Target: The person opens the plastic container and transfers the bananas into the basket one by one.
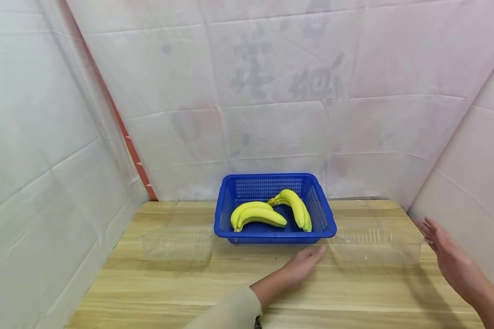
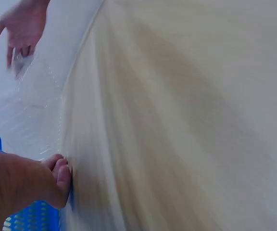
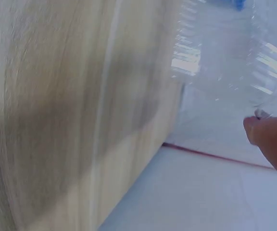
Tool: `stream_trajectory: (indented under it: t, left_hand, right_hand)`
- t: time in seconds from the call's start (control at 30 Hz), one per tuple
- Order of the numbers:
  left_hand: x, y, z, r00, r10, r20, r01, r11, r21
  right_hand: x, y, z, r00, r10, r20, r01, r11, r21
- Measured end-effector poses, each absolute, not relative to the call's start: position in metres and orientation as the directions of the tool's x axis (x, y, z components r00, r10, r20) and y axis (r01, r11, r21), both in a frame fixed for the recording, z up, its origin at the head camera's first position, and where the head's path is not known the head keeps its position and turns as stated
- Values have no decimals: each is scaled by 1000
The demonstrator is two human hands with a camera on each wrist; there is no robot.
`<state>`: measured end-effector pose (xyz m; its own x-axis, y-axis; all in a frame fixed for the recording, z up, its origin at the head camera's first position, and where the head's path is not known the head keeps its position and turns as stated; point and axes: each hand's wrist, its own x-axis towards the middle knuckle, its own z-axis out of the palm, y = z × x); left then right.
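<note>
A clear plastic container point(image 1: 378, 249) sits on the wooden table to the right of a blue basket point(image 1: 275, 235). My left hand point(image 1: 302, 265) is just in front of the basket, its fingertips close to the container's left end. In the left wrist view the left fingers point(image 2: 59, 175) look relaxed, with nothing visible between them. At the container's other end is my right hand point(image 1: 450, 249), its fingers extended at the rim corner. From the right wrist view, the right thumb point(image 3: 254, 129) is right at that corner. Inside the basket lie two yellow banana bunches point(image 1: 258, 215) point(image 1: 298, 211).
Another clear plastic container point(image 1: 177, 244) stands left of the basket. White sheeting point(image 1: 271, 128) rises behind the table point(image 1: 156, 292), and more sheeting hangs along both sides. The basket stands close to the back sheet.
</note>
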<state>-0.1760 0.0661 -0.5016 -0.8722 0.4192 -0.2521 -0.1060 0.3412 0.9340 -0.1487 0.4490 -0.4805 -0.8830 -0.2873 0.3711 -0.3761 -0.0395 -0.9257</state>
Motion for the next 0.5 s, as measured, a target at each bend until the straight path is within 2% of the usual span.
stream_trajectory:
  t: [0.1,0.17,0.3,0.4,0.5]
  left_hand:
    - [-163,40,-500,-872,426,-241,-22,457,889]
    - [-155,23,-501,-873,443,-203,52,499,865]
    - [-141,-11,-500,-856,511,-72,272,565,779]
    - [-131,-33,-498,-823,567,41,448,602,661]
    - [-123,-49,-493,-804,585,102,530,630,567]
  right_hand:
    - [-138,438,-473,-912,-218,348,-375,100,-922]
    - [-130,426,-464,-922,-188,339,-379,260,-888]
    - [-118,395,-443,-922,-160,353,-378,569,-731]
    - [-111,370,-431,-909,-171,380,-392,658,-642]
    - [-107,343,-423,-892,-219,396,-434,662,-612]
